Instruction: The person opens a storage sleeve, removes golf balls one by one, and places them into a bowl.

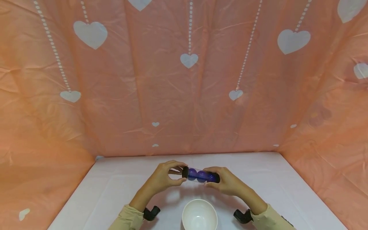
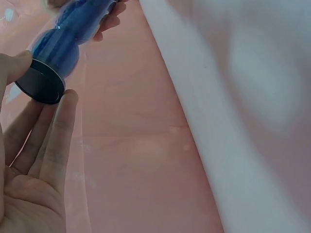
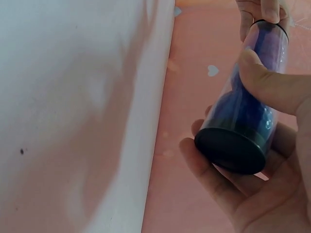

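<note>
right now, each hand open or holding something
Left hand: closed, pinching the clear tube by its black end cap.
Right hand: closed, gripping the tube's other end.

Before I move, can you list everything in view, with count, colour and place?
Tube: one, clear, held between both hands
Caps: two, black, one at each tube end
Balls: three visible, purple-blue, inside the tube
Bowl: one, white, on the table
Table: one, white, beneath the bowl
Curtain: orange-pink, behind and beside the table
Hearts: many, white, on the curtain
Wrist devices: two, black, one per wrist
Sleeves: two, beige, on the forearms
Left hand: one, pinching a cap
Right hand: one, gripping the tube
</note>
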The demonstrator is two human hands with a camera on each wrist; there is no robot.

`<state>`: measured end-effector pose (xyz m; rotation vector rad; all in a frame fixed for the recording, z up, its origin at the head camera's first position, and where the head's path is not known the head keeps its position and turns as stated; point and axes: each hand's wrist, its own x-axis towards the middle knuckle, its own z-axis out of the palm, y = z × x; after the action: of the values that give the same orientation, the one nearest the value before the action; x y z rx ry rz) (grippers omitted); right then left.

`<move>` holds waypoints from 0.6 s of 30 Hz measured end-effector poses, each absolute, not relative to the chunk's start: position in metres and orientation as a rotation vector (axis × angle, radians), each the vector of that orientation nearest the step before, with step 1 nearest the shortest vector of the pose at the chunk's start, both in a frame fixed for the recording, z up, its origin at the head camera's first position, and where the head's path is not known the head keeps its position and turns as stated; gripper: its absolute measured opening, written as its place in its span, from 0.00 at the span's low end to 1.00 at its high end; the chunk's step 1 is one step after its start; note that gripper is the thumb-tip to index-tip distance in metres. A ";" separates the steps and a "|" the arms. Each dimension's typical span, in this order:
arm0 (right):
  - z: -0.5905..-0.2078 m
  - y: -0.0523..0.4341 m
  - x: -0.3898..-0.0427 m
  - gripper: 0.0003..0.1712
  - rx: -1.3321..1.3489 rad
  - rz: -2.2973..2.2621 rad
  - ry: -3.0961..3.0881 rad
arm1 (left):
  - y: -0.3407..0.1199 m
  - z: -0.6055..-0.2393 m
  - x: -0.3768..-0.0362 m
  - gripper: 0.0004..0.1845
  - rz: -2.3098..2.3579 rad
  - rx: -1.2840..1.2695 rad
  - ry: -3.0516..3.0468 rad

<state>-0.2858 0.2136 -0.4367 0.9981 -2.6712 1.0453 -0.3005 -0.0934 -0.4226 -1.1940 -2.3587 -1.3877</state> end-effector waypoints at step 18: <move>-0.434 0.215 -0.286 0.26 0.999 1.053 -2.668 | -0.090 -0.426 -0.301 0.25 -1.398 -1.115 -2.347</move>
<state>-0.2863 0.2154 -0.4338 0.9990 -2.6681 1.0529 -0.3010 -0.0899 -0.4258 -1.1145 -2.3470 -1.3979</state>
